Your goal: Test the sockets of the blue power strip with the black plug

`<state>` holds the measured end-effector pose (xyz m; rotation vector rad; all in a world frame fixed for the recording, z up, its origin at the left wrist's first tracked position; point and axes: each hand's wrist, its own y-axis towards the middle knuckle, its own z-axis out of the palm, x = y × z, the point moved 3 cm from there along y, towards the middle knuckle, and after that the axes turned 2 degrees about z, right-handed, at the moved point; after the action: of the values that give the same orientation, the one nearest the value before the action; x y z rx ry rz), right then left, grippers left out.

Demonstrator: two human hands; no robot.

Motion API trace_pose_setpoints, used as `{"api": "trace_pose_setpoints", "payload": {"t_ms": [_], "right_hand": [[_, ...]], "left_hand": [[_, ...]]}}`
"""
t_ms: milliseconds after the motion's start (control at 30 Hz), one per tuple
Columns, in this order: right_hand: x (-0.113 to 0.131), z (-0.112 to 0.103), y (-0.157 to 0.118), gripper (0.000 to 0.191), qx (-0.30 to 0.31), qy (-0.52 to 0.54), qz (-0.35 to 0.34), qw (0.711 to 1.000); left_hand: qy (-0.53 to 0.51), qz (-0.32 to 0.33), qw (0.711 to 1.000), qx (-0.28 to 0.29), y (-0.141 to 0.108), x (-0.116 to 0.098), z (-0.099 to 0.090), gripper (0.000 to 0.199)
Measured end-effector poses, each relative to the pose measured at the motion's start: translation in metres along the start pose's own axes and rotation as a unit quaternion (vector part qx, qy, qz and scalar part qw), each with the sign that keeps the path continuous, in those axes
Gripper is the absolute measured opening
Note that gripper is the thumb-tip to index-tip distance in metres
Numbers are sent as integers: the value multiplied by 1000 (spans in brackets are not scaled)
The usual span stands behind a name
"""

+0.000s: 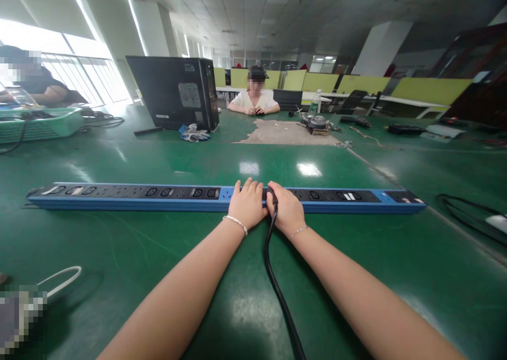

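Note:
A long blue power strip [130, 204] with rows of black sockets lies crosswise on the green table [158, 275]. Just right of its blue middle section, my right hand [287, 209] is closed around the black plug [272, 193] of a power cord [271, 265], at the socket face. How far the plug is inserted is hidden by my fingers. My left hand [247, 204] rests flat over the strip beside it, fingers stretched out. From the plug, the cord runs down toward the table's near edge between my forearms.
A black computer case [170, 93] stands behind the strip, with gloves [194, 132] beside it. A green basket [51, 125] is at far left. Black cable [467, 206] lies at right. One person [255, 98] sits opposite, another [35, 82] at left. A bottle [316, 103] stands farther back.

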<state>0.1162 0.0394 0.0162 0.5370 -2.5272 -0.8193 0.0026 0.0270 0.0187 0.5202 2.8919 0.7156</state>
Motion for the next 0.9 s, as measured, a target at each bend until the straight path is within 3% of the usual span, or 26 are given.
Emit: {"api": "trace_pose_setpoints", "payload": {"t_ms": [233, 900], "right_hand": [[-3, 1, 1, 34, 21, -28, -4, 999], [-3, 5, 0, 31, -1, 0, 56, 998]], "left_hand": [[-18, -30, 999, -21, 7, -13, 4, 38], [-19, -30, 999, -29, 5, -10, 5, 38]]}}
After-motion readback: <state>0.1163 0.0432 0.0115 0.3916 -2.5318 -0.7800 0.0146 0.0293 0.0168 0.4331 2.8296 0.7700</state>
